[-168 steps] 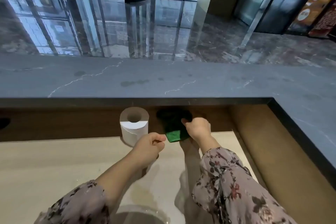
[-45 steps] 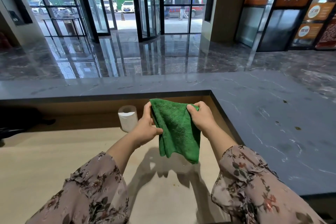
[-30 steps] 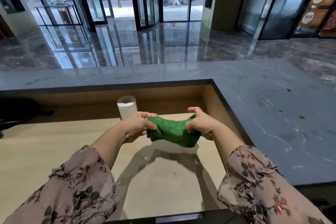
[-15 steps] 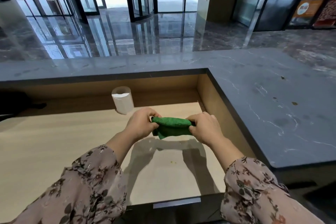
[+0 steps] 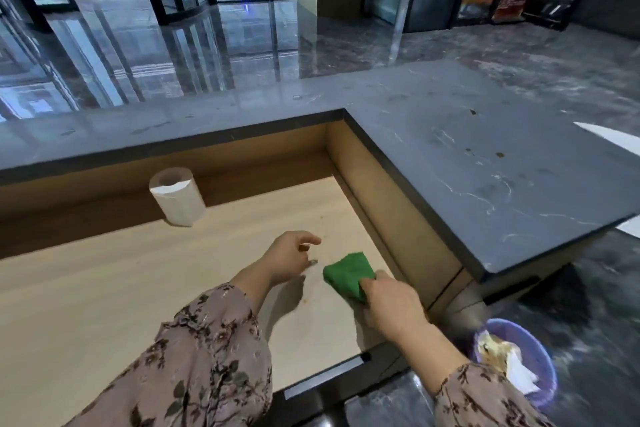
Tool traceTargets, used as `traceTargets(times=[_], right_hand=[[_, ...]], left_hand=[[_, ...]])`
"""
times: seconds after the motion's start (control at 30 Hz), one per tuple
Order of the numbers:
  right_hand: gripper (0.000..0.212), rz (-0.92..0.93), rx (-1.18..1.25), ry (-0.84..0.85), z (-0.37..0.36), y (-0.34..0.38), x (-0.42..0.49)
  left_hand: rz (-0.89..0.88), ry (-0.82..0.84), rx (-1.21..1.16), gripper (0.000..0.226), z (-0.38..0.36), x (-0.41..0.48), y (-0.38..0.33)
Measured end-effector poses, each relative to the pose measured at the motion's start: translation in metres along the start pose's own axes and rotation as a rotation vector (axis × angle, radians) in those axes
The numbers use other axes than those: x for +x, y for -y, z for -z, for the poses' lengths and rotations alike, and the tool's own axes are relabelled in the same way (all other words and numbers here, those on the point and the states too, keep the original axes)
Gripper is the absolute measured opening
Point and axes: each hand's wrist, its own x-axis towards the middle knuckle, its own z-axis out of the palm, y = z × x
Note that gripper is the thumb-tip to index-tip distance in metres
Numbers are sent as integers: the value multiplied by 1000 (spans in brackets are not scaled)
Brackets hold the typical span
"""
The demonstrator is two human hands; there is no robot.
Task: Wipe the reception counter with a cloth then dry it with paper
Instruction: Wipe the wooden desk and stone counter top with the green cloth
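Purple bin (image 5: 545,388) holds paper scraps (image 5: 502,354). Right hand (image 5: 391,308) grips the cloth (image 5: 346,272) on the desk (image 5: 104,288); left hand (image 5: 287,260) fingers loose, empty. Paper roll (image 5: 178,198) behind.

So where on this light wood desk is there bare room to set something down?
Most room is the wide stretch of desk left of the left hand, in front of the paper roll. Also bare: the strip between roll and wooden side wall. It is crowded by the right edge, where the right hand holds the green cloth.
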Motion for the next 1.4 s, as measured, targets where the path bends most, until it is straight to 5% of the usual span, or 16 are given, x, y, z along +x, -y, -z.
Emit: traceTargets(times=[0.1,0.23,0.43,0.7,1.0,1.17,1.4], right_hand=[[38,-34,184,190,-23,14,1],[42,-16,0,-165,-34,18,13],[106,40,-24,-25,-74,13,22],[95,-154,49,-170,-93,69,39],[70,105,61,-135,-100,159,38],[68,178,-54,-114,-90,103,36],[66,-176,-82,-132,-81,-4,41]], left_hand=[[18,-62,15,42,16,-12,22],[-20,-171,156,37,48,-31,57],[-42,-202,507,56,87,-74,104],[100,-166,647,124,75,-136,149],[149,-126,662,137,62,-147,148],[124,-86,710,138,53,-136,136],[154,-88,744,139,51,-132,133]])
